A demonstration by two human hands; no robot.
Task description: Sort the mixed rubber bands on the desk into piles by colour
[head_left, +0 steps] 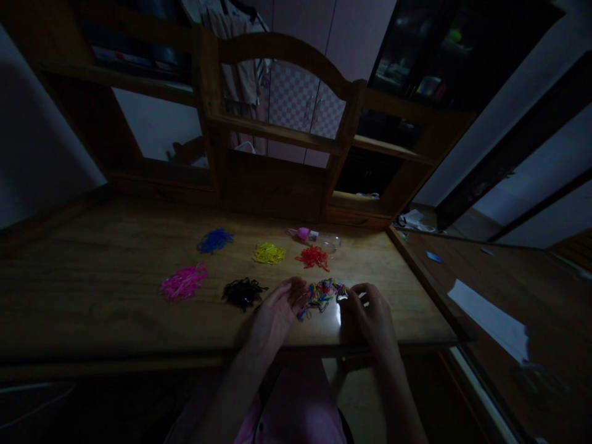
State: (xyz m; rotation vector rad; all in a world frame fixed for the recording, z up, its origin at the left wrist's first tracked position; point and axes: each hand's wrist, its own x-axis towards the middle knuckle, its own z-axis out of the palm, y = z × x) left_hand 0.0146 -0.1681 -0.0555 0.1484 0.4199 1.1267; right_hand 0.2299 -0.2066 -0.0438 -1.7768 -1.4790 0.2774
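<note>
A mixed pile of small thin multicoloured loops (pixel 321 295), which look like clips or bands, lies on the wooden desk between my hands. My left hand (pixel 282 303) is cupped at the pile's left edge, its fingers stretched out and apart. At the right edge of the pile, the thumb and fingertips of my right hand (pixel 370 305) come together; whatever they pinch is too dark and small to make out. Sorted heaps lie around: black (pixel 243 293) just left of my left hand, red (pixel 313 257), yellow (pixel 269 253), blue (pixel 215 240) and pink (pixel 184 282).
Behind the red heap, a clear bottle with a pink cap (pixel 303 234) lies on its side. A wooden shelf unit (pixel 272 185) rises along the back of the desk (pixel 115 265). To the right, another brown surface carries a white sheet (pixel 488 317). The room is dim.
</note>
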